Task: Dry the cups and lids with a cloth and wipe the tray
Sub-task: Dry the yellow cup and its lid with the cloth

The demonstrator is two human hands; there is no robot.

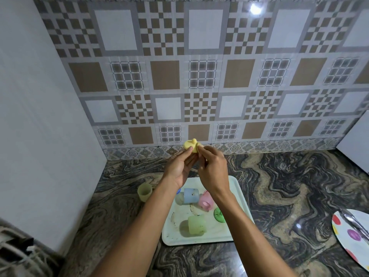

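Both hands are raised above the counter with a small yellow lid [190,145] between them. My left hand [179,166] holds the lid from below, thumb on its face. My right hand [212,166] pinches the lid's right edge, where a pale bit of cloth may show; I cannot tell. Below, a white tray [237,188] holds a blue cup [191,195], a pink cup [206,199], a pale green cup [196,224] lying on its side and a green lid [218,215]. A pale yellow-green cup [144,191] stands on the counter left of the tray.
The marbled counter [279,186] meets a tiled wall at the back and a plain white wall on the left. A white plate [349,236] with coloured dots lies at the right edge. A dark rack or basket [18,254] fills the bottom left corner.
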